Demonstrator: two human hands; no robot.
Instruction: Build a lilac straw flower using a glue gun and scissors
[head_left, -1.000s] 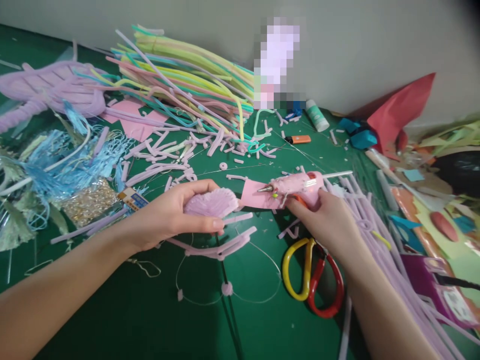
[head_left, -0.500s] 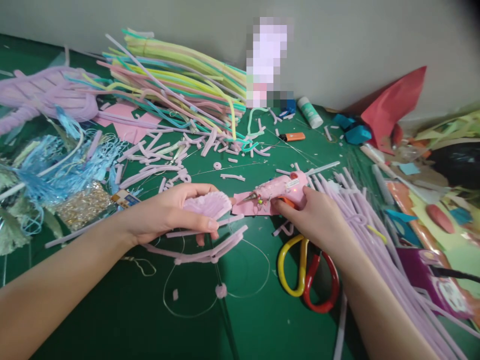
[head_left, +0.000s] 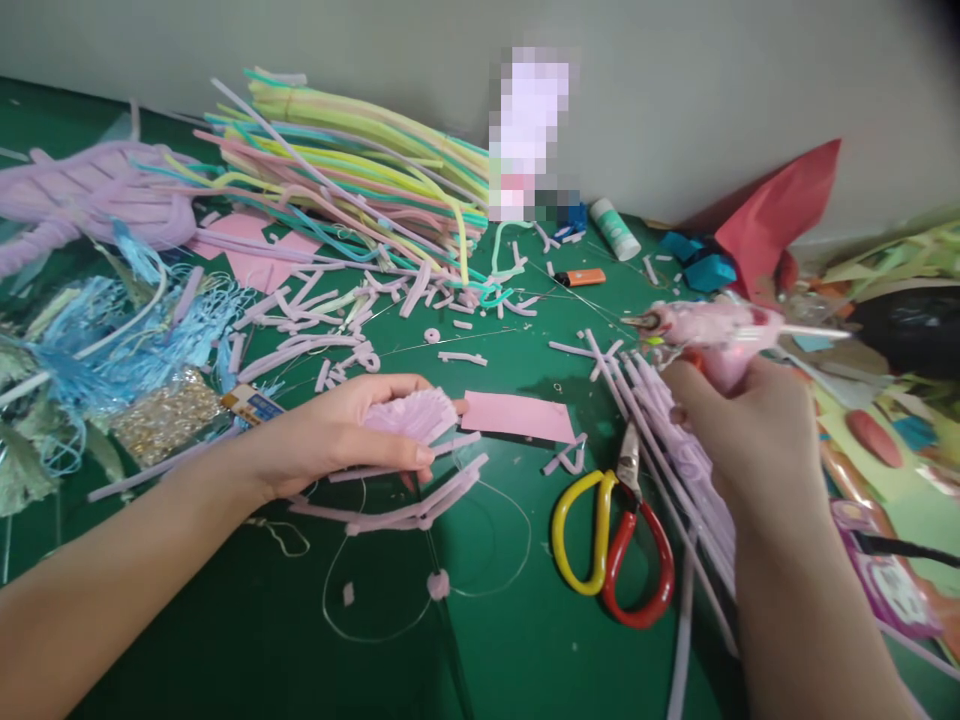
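Right hand (head_left: 757, 425) clasps a glue gun (head_left: 709, 325) near lilac stems (head_left: 701, 500), left hand (head_left: 352, 430) grips a lilac piece (head_left: 409, 415), with scissors (head_left: 628, 468) lying between.

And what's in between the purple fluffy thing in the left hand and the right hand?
In the head view, a pink strip lies nearest the purple fluffy thing, then green table, then the scissors' blades and purple sticks before the right hand.
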